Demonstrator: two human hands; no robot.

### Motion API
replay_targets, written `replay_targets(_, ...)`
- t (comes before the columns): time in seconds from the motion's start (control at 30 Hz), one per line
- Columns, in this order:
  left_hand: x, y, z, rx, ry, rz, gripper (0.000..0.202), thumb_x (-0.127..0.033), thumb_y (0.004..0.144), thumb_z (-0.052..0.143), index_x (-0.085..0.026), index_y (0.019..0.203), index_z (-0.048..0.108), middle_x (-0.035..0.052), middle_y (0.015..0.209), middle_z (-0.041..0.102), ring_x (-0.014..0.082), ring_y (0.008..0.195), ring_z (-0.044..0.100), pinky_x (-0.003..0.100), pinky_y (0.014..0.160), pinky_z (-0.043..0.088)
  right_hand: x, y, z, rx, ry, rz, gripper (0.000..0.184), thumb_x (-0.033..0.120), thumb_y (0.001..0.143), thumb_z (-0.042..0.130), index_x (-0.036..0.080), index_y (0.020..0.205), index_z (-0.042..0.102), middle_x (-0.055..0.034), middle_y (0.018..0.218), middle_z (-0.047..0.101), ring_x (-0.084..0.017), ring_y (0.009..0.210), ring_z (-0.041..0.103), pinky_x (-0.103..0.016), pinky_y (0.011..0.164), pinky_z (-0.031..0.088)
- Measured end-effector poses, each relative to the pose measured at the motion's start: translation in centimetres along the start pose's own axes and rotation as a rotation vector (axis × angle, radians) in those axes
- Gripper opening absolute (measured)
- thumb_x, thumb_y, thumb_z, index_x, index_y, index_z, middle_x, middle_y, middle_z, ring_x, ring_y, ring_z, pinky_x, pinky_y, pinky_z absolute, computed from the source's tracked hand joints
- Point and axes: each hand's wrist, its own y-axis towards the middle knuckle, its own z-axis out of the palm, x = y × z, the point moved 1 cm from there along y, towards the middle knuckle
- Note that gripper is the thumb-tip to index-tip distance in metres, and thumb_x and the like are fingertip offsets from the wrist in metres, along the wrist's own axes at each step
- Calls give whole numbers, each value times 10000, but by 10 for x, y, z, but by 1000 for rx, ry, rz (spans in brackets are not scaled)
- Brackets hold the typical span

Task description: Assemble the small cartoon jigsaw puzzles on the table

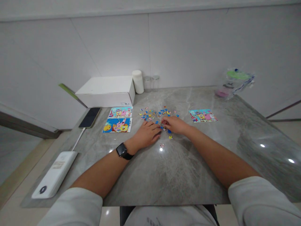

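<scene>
Several small coloured puzzle pieces (154, 114) lie scattered on the grey marble table (178, 166). My left hand (147, 134), with a black watch at the wrist, rests palm down at the near edge of the scatter, fingers curled toward pieces. My right hand (174, 124) sits beside it, fingertips pinched together over small pieces where the two hands meet; what they hold is too small to name. A loose piece (162, 145) lies nearer to me. Cartoon picture cards lie to the left (120, 112), (117, 125) and to the right (203, 115).
A white box (107, 91) stands at the back left, with a white cylinder (138, 81) and two clear jars (151, 83) beside it. A phone (89, 117) is cabled to a white power bank (55, 174) on the left edge. A plastic bag (234, 82) sits back right.
</scene>
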Motion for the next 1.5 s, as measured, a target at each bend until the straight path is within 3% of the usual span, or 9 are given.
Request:
replay_targets(0.27,-2,1,6,22,43,-33,369,-428,1069,543,-238,1339,708,105,1348,708,314,1252,573,499,1038,398,14,-1,-2,-28,-92,5,268,103,945,654,214,1182,714,-63,1018,784,-218,959,709,-300,857,467)
replay_targets(0.43,-3,2,6,28,17,-38,367,-428,1063,557,-248,1346,706,101,1352,709,310,1253,580,490,1028,398,13,-5,-6,-47,-129,-14,214,132,943,673,217,1129,736,-79,1083,767,-229,1026,690,-315,913,475)
replay_targets(0.63,-2,1,8,28,27,-37,376,-436,1072,547,-225,1337,709,101,1360,705,307,1250,579,487,1031,394,11,-9,-9,18,-209,-21,151,241,916,759,229,1065,785,-92,1116,739,-255,1076,682,-337,937,491)
replay_targets(0.93,-3,1,6,50,58,-41,382,-440,1080,528,-227,1347,700,86,1361,701,290,1242,572,465,1031,392,28,-14,-15,86,-328,16,221,328,987,695,235,1151,810,-99,1156,732,-246,1077,685,-313,902,490)
replay_targets(1.5,-3,2,6,51,62,-42,386,-434,1083,525,-229,1368,686,89,1347,706,283,1243,582,458,1018,403,30,-16,-9,63,-334,22,171,301,984,696,232,1098,803,-85,1141,747,-244,1097,684,-308,895,485)
